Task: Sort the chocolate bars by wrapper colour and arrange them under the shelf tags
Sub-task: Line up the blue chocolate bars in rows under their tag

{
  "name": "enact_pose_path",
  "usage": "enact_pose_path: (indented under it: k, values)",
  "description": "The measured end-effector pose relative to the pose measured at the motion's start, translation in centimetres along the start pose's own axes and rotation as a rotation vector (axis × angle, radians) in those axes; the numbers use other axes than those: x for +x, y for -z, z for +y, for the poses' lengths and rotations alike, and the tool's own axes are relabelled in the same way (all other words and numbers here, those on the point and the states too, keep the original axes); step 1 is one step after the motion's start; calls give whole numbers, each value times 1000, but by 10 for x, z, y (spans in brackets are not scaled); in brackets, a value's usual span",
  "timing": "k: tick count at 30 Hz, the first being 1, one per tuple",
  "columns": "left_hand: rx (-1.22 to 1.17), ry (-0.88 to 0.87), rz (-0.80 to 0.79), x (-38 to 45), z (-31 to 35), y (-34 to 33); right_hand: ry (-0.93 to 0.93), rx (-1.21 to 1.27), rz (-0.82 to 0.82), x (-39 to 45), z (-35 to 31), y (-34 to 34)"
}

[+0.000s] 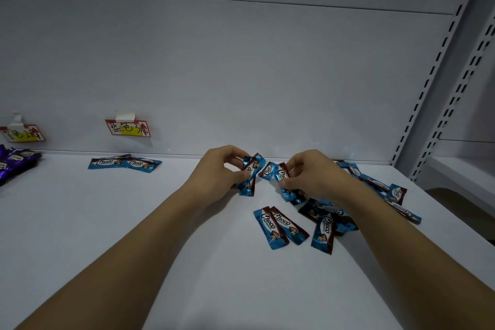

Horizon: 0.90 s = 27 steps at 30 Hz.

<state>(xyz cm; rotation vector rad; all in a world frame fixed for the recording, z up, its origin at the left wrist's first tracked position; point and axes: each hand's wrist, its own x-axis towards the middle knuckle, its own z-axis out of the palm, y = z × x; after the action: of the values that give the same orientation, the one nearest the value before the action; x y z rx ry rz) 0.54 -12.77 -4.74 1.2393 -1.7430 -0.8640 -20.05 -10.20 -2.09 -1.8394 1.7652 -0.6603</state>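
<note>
A blue, brown-banded "Choco" bar (250, 173) is pinched by the left hand (222, 174); another bar (284, 182) is gripped by the right hand (310, 177).

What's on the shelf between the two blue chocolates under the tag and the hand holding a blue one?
Nothing: in the head view, the white shelf is bare between the two blue bars under the tag and the left hand.

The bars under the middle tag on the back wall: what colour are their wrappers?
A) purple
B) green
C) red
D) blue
D: the two bars lying below the middle tag have blue wrappers; the purple bars sit under the far-left tag.
</note>
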Motion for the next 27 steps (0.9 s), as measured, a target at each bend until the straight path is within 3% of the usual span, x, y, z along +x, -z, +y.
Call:
enact_pose_path:
  k: [5,12,27]
  values:
    - [-98,47,48,-1,1,8,45,204,92,1,0,5]
    - [-295,120,147,-29,29,29,173,296,11,-27,-34,-3]
    - [-45,212,291,-77,-21,173,41,568,-25,-3,-119,-86]
